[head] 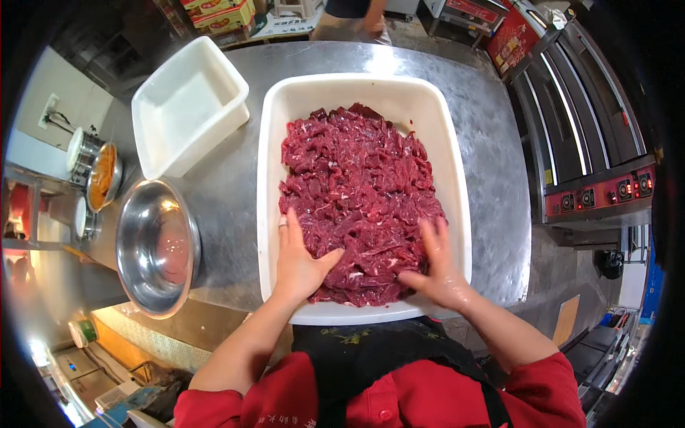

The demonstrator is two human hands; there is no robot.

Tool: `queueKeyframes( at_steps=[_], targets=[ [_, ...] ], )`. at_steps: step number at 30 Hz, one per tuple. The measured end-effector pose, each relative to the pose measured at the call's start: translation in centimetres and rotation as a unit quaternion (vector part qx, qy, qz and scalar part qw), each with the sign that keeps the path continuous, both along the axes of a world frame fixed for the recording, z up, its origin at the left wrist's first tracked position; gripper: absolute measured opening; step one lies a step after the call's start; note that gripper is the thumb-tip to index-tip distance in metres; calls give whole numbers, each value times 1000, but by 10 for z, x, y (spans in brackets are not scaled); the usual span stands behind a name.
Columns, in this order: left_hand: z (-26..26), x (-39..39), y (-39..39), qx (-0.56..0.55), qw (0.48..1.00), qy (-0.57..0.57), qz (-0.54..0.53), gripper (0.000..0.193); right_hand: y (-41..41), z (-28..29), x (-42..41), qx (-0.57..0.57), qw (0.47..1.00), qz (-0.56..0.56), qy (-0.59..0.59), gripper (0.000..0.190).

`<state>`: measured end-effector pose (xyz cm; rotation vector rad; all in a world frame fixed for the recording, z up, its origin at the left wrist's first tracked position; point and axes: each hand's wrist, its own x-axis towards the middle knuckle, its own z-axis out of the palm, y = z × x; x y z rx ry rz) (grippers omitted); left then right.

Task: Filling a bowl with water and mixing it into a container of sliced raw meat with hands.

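Observation:
A thick heap of raw red sliced meat (364, 182) fills much of a large white plastic tub (369, 85) in front of me. My left hand (304, 265) rests against the near left side of the heap, thumb spread over the meat and a ring on one finger. Against the near right side lies my right hand (441, 270), slightly blurred, its fingers apart and its skin wet. Neither hand grips a piece; parts of the fingertips are hidden at the edges of the heap.
The tub stands on a stainless steel table (492, 214). To its left are a white rectangular bin (184, 107) and a steel bowl (158, 251) with pinkish liquid. An orange-filled bowl (103, 176) sits farther left. A deck oven (578, 128) stands right; a person (348, 21) is beyond the table.

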<state>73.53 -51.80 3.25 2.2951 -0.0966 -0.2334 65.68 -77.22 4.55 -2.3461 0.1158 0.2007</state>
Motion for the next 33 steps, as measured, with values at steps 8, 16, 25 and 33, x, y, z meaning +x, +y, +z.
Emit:
queueKeyframes(
  at_steps=[8, 16, 25, 33],
  targets=[
    [-13, 46, -24, -395, 817, 369, 203, 76, 1, -34, 88, 605, 721, -282, 189, 65],
    [39, 73, -55, -531, 736, 413, 73, 49, 18, -32, 122, 665, 705, -153, 191, 39],
    [173, 94, -44, -636, 751, 158, -80, 29, 21, 145, 146, 529, 844, -24, -84, 21],
    [94, 47, -27, -159, 955, -177, -176, 41, 16, 58, 115, -13, 930, 91, -356, 44]
  ],
)
